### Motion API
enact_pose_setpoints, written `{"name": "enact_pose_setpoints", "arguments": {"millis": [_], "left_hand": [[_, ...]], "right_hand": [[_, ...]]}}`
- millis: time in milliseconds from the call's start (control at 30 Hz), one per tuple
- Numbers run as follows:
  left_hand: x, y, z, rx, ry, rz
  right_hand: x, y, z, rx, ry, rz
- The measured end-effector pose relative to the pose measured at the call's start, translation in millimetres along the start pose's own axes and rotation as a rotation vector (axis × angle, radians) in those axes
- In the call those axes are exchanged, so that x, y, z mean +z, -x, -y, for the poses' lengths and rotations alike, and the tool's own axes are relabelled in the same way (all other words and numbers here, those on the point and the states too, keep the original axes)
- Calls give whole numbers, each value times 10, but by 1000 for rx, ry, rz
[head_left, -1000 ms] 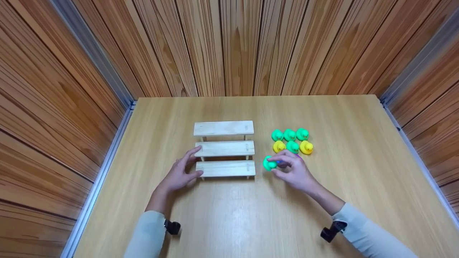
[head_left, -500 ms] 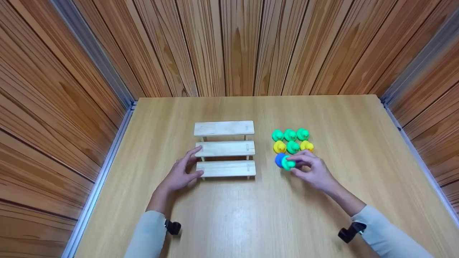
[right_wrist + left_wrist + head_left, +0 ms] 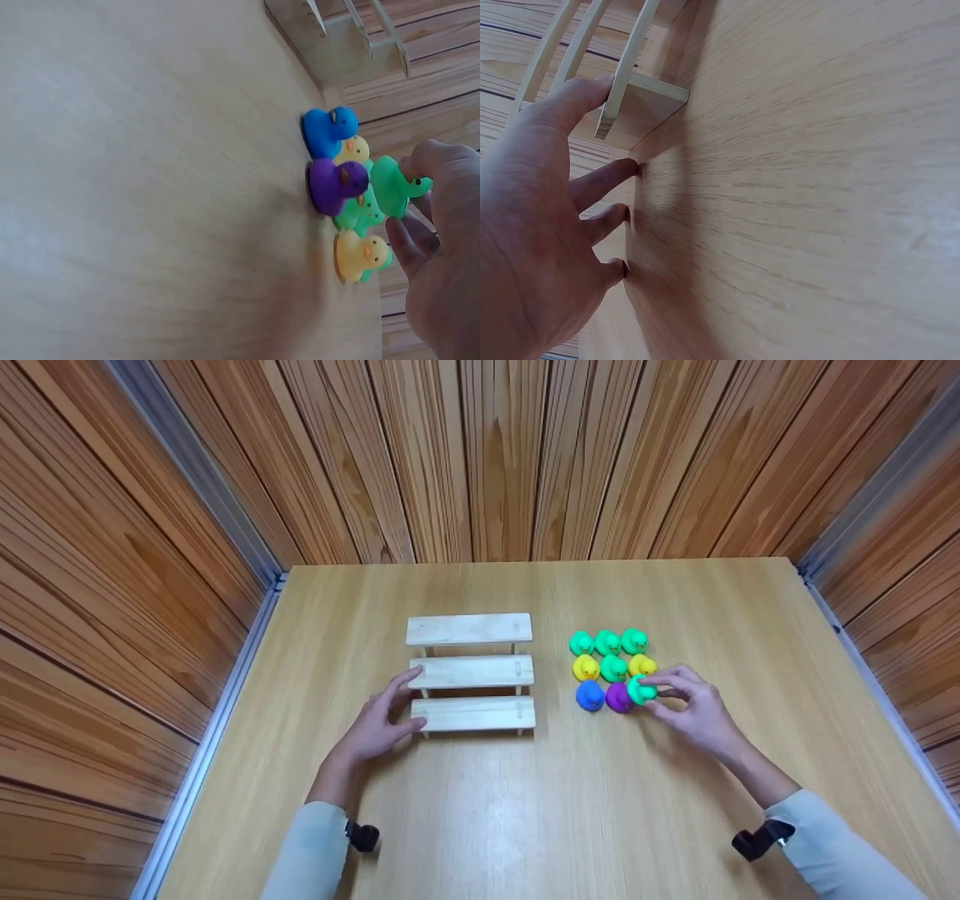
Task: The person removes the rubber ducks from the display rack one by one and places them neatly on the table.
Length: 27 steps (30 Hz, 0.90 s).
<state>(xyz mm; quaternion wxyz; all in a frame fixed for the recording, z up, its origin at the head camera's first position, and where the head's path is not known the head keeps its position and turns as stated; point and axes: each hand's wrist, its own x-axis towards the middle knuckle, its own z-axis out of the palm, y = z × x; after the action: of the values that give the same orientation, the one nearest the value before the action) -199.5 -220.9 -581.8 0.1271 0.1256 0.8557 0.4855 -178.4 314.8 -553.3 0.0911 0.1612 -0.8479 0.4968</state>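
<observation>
Between the thumb and fingers of my right hand (image 3: 697, 709) is a green rubber duck (image 3: 639, 690), raised above the table in the right wrist view. It overlaps the right side of a purple duck (image 3: 619, 698), which stands beside a blue duck (image 3: 590, 695). My left hand (image 3: 379, 722) rests at the left end of a three-step wooden rack (image 3: 472, 713). The thumb touches the lowest step and the index finger reaches the middle one. In the left wrist view, the other fingers (image 3: 607, 180) extend down beside the rack.
Behind the purple and blue ducks stand a yellow duck (image 3: 586, 667), a green duck (image 3: 613, 668) and another yellow duck (image 3: 643, 665). Farther back is a row of green ducks (image 3: 607, 642). Wood-panelled walls (image 3: 495, 465) enclose the table (image 3: 480, 802) at the back and sides.
My right hand has carried the green duck rightward, from near the rack past the blue duck to the purple duck, uncovering both. My left hand has stayed at the rack.
</observation>
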Motion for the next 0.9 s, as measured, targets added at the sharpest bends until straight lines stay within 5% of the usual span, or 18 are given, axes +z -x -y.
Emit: {"name": "enact_pose_setpoints", "arguments": {"millis": [300,900], "left_hand": [[3,12,-11,-1,10,-2],[-1,16,-12,-22,15,-3]], "right_hand": [[-100,40,-189,60,89,22],[-77,69,-457,57,71,43]]}}
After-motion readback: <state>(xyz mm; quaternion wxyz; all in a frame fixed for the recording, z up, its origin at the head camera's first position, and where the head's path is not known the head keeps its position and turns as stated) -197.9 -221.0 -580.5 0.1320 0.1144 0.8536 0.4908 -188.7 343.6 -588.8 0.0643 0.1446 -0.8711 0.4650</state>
